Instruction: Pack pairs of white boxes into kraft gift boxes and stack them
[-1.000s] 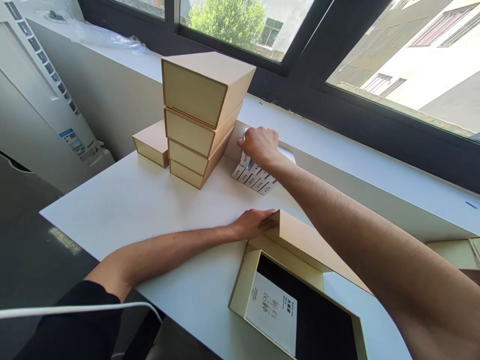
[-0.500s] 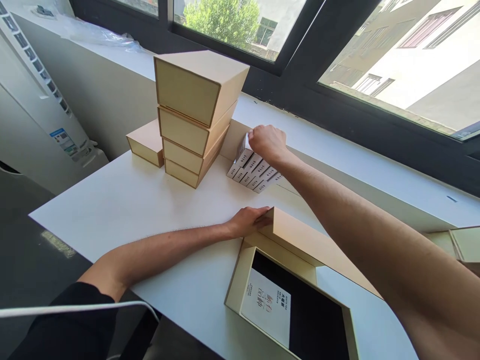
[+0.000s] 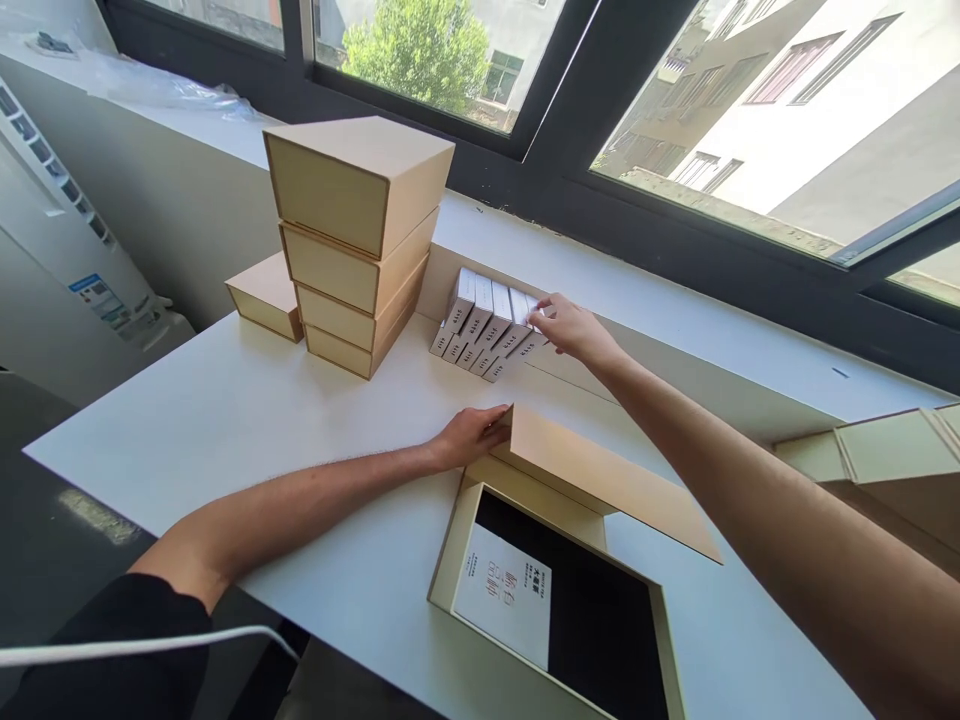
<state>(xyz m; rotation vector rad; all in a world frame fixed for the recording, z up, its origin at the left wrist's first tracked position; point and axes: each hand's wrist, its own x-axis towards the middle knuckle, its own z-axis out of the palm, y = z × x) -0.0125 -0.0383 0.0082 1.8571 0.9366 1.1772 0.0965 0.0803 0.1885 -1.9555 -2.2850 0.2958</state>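
Note:
My left hand (image 3: pixel 472 437) rests on the corner of a tan lid flap (image 3: pixel 600 478) of an open flat box (image 3: pixel 555 600) with a black inside and a white card (image 3: pixel 502 595) in it. My right hand (image 3: pixel 571 327) reaches to a row of several small white boxes (image 3: pixel 484 322) leaning at the back of the table. Its fingertips pinch the rightmost white box at its upper end.
A stack of several closed tan boxes (image 3: pixel 356 240) stands left of the white boxes, with one more tan box (image 3: pixel 262 295) beside it. The white table (image 3: pixel 225 420) meets a white windowsill (image 3: pixel 675 300). More tan box parts (image 3: pixel 877 450) lie at the right. An air conditioner (image 3: pixel 60 230) stands at the left.
My right hand has moved from the left end of the white boxes to their right end and now pinches the rightmost one. My left hand stays on the lid.

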